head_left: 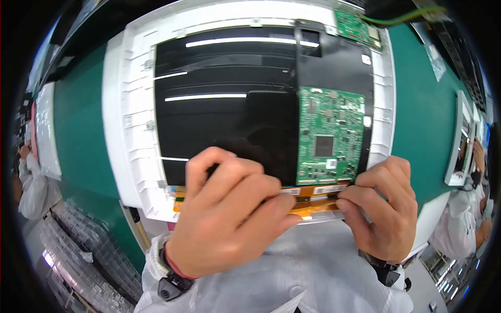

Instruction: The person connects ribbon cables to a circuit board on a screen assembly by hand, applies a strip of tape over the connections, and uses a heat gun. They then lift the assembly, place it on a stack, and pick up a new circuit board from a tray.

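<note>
A display panel with a glossy black back [224,125] lies in a white plastic frame [116,120]. On the panel's right part sits a green circuit board [334,122] with a square dark chip. Along the near edge runs an orange flat flex cable [313,208] with white labels. My left hand [224,219] has its fingers bent over this edge, thumb and forefinger closed on the cable; some fingertips are hidden. At the cable's right end, my right hand [383,208] pinches it between thumb and fingers, just below the board's corner.
A smaller green board [357,28] with a yellow-green wire [404,18] sits at the frame's far right corner. Beneath lies a green work mat [78,120]. Wrapped white panels [48,130] stand at left, a white frame [459,141] at right. Co-workers in white [39,182] flank both sides.
</note>
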`<state>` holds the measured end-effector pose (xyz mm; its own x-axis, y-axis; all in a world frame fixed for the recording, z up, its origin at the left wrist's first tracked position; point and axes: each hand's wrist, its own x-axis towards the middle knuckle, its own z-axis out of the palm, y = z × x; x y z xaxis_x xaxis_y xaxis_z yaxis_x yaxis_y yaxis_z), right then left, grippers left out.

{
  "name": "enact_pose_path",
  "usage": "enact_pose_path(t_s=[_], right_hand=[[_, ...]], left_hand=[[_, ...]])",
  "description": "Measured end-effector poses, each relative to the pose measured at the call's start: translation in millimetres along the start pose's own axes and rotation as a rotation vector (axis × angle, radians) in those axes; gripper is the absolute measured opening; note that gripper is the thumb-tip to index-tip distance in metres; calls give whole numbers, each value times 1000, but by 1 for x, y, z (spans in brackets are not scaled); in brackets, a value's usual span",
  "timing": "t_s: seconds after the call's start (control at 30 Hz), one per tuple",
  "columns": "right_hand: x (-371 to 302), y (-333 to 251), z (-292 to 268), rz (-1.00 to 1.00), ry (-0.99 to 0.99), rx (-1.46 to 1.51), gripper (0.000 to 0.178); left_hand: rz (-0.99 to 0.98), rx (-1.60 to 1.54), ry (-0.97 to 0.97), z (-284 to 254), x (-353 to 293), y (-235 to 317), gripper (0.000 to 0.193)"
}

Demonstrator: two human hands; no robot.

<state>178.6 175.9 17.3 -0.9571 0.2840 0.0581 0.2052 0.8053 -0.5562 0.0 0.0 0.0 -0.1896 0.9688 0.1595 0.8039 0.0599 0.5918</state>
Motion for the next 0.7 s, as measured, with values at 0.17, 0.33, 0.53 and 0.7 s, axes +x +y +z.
enact_pose_path(t_s=[0.17, 0.33, 0.53, 0.7], right_hand=[[2, 0, -2, -9, 54, -101, 18], [-8, -12, 3, 58, 46, -132, 8], [8, -5, -1, -77, 41, -184, 10], [-5, -6, 6, -88, 169, -132, 13]], left_hand=[[73, 51, 153, 29, 8, 5, 19], [70, 47, 235, 29, 9, 12, 13], [24, 124, 296, 39, 12, 15, 13], [32, 111, 259, 34, 15, 19, 14]])
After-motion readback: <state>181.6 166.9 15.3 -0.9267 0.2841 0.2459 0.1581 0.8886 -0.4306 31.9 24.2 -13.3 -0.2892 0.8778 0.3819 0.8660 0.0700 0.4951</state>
